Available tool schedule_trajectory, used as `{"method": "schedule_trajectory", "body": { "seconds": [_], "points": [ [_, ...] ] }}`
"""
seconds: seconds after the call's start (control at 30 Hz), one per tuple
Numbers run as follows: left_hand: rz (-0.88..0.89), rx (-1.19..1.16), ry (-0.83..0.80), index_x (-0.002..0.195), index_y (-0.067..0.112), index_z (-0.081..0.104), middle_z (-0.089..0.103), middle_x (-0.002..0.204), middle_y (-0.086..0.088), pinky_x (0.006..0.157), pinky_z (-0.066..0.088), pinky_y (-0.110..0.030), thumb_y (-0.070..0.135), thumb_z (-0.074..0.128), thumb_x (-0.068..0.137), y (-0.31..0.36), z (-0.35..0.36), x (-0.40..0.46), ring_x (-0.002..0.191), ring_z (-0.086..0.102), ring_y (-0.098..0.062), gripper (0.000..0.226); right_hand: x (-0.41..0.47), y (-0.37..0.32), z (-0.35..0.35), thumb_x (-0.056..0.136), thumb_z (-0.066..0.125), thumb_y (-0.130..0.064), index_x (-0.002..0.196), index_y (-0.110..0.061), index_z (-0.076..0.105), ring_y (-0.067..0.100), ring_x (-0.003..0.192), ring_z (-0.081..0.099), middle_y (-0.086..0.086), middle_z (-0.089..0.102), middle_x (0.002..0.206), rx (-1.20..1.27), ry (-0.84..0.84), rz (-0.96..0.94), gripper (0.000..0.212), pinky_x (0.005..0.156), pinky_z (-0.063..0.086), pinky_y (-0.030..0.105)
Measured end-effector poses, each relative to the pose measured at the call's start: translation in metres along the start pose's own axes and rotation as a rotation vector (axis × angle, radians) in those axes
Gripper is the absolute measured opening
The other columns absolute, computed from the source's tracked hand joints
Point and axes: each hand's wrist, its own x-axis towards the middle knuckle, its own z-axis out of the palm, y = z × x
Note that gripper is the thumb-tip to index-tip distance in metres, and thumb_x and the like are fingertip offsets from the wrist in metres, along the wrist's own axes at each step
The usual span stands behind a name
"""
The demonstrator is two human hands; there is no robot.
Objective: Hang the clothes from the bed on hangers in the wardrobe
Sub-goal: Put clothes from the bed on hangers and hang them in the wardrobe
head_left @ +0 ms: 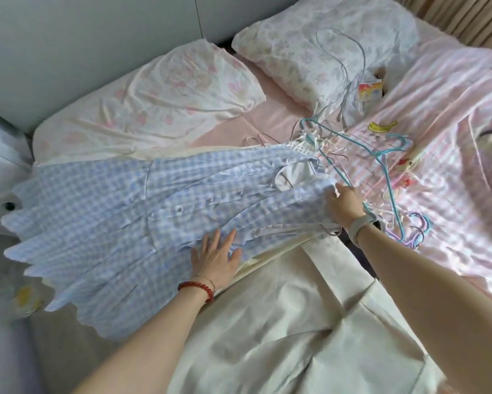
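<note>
A blue and white checked dress (pixel 119 211) lies spread across the bed, its top end toward the right. My left hand (pixel 216 255) rests flat on the skirt with fingers apart. My right hand (pixel 344 204) pinches the dress's shoulder edge, beside a thin wire hanger. A teal hanger (pixel 381 155) and several other thin hangers in pink, purple and white lie tangled on the pink quilt just right of the dress. A cream garment (pixel 281 322) lies under the dress, nearer to me.
Two pillows (pixel 165 89) sit at the head of the bed against a grey headboard (pixel 68 38). A pink striped quilt (pixel 452 143) covers the right side. A small colourful box (pixel 371 91) lies by the right pillow. White bags (pixel 0 172) stand at the left edge.
</note>
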Motion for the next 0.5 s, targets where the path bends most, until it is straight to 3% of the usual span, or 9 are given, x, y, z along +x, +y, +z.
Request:
{"method": "schedule_trajectory", "body": {
  "seconds": [0.13, 0.33, 0.5],
  "points": [
    [0.002, 0.024, 0.085, 0.147, 0.033, 0.007, -0.003, 0.157, 0.001, 0.114, 0.008, -0.050, 0.045, 0.021, 0.099, -0.009, -0.023, -0.010, 0.143, -0.004, -0.024, 0.052, -0.022, -0.021, -0.002, 0.094, 0.040, -0.019, 0.137, -0.008, 0.037, 0.034, 0.137, 0.019, 0.018, 0.024, 0.148, -0.123, 0.051, -0.168, 0.045, 0.111, 0.021, 0.046],
    [-0.062, 0.151, 0.399, 0.147, 0.029, 0.012, 0.001, 0.157, -0.001, 0.114, -0.003, -0.052, 0.036, 0.028, 0.099, -0.041, -0.059, -0.060, 0.143, -0.005, -0.021, 0.051, -0.098, -0.067, 0.020, 0.095, 0.039, -0.024, 0.141, -0.014, 0.032, 0.028, 0.140, 0.014, 0.010, 0.025, 0.151, -0.212, 0.038, -0.458, 0.048, 0.113, 0.010, 0.051],
    [-0.195, 0.063, 0.487, 0.146, 0.027, 0.017, 0.003, 0.157, -0.001, 0.113, -0.003, -0.050, 0.035, 0.030, 0.098, -0.082, -0.053, -0.143, 0.143, -0.002, -0.021, 0.050, -0.189, -0.096, 0.048, 0.095, 0.040, -0.023, 0.139, -0.013, 0.035, 0.028, 0.141, 0.013, 0.009, 0.027, 0.150, -0.163, -0.043, -0.604, 0.045, 0.113, 0.007, 0.052]
  ]
}}
